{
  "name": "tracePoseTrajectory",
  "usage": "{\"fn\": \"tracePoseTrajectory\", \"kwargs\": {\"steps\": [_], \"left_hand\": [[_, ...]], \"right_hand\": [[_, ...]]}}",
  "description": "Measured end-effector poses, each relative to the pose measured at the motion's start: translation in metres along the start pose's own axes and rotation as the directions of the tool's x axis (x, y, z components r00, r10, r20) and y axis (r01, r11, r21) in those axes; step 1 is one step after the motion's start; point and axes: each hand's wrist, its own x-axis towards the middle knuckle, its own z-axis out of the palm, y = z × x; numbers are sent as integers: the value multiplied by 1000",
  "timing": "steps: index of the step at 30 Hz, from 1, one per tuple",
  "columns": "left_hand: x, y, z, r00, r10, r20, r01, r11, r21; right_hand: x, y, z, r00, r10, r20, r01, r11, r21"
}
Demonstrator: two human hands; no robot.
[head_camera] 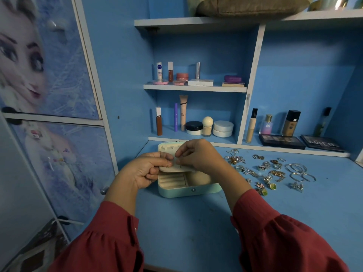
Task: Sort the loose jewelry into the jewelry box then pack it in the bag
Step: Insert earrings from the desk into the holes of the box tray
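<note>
Left hand [145, 171] grips a cream tray [176, 169] over the open box [188, 190] on the blue surface [196, 232]; right hand [198, 156] pinches something small at the tray; loose jewelry [269, 171] lies right of the box.

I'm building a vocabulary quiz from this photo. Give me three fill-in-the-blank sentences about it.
1. The mint jewelry box has its lid ____.
2. The loose jewelry lies on the desk to the ____ of the box.
3. Both hands meet ____ the box.

Missing words: open; right; above
</note>
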Motion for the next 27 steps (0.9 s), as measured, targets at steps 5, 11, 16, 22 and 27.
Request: {"fn": "tracePoseTrajectory", "kwargs": {"steps": [5,11,16,22,27], "left_hand": [[-1,0,0,1000,-2,10,2,1000,-2],[-2,1,1,1000,1,9,-1,1000,-4],[-2,1,1,1000,-1,12,1,1000,-7],[-2,0,0,1000,0,0,0,1000,-15],[-2,0,2,1000,1,-9,-1,1000,-30]], "right_hand": [[-1,1,-1,1000,13,14,-13,999,38],[-2,1,-3,1000,6,5,-6,1000,19],[-2,1,-3,1000,-12,-17,11,999,-53],[-1,1,-2,1000,3,-2,-3,996,-85],[2,2,-2,999,24,-27,-25,998,-61]]}}
